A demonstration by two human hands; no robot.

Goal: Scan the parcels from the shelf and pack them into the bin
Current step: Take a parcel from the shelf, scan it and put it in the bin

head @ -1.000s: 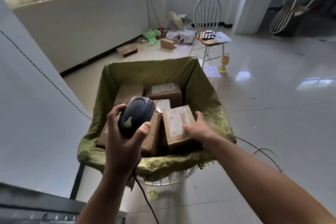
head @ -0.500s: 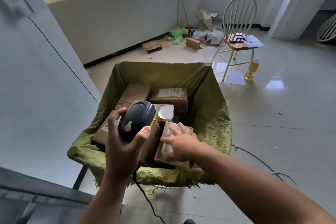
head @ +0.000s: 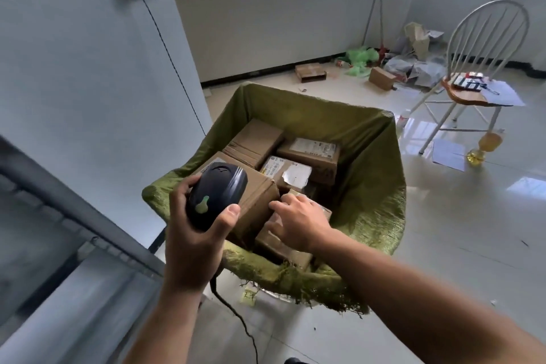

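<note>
The left hand [head: 192,233] is clenched round the scanner [head: 217,195], held over the near edge of the bin [head: 381,216]. The right hand [head: 298,223] lies flat on a parcel [head: 280,245] at the bin's near side, beside a bigger box [head: 257,195], fingers spread; whether it grips or only presses, I cannot tell. The parcel looks a small, stiff cardboard box, likely light, taped and a bit slick; best taken by its opposite edges, not the label
</note>
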